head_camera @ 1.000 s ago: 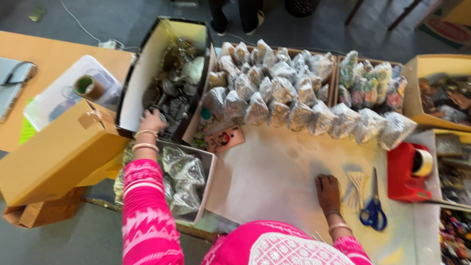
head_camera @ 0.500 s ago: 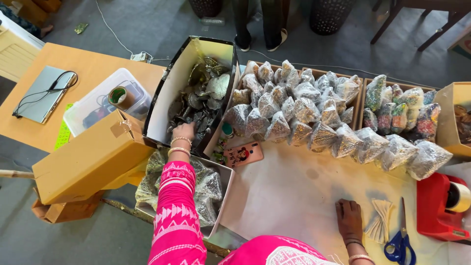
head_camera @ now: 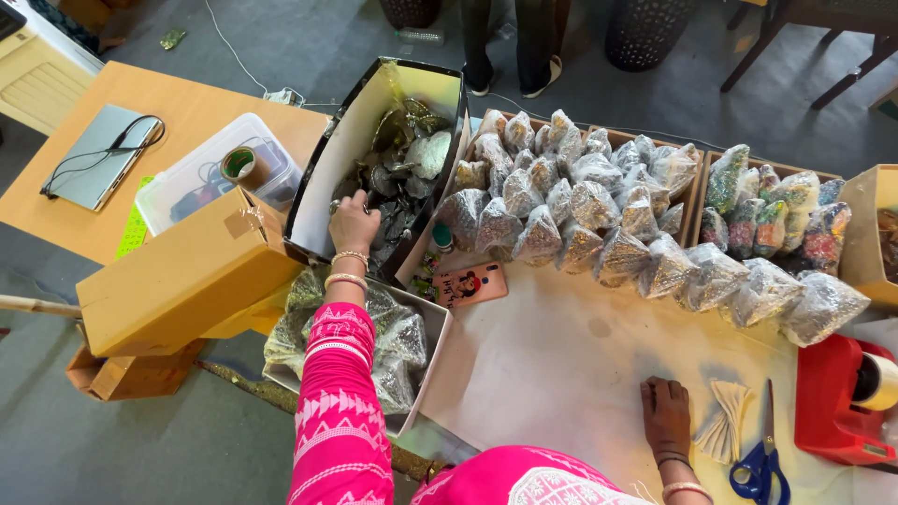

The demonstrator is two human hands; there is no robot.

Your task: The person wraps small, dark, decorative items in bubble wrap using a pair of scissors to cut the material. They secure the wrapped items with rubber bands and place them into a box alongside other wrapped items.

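My left hand reaches into a tall open cardboard box full of dark metallic pieces; its fingers curl among them, and what they grip is hidden. Bangles and a pink patterned sleeve cover that arm. My right hand lies flat, palm down, on the white paper-covered table, holding nothing. Beside it lie a stack of folded paper pieces and blue-handled scissors.
Rows of filled clear plastic bags sit in trays across the table. A phone lies near them. A red tape dispenser stands far right. A closed brown carton, a plastic tub with tape and a lower box of bags are left.
My view has drifted left and closer. My left hand has stayed in the tall box, and my right hand has kept resting on the table.
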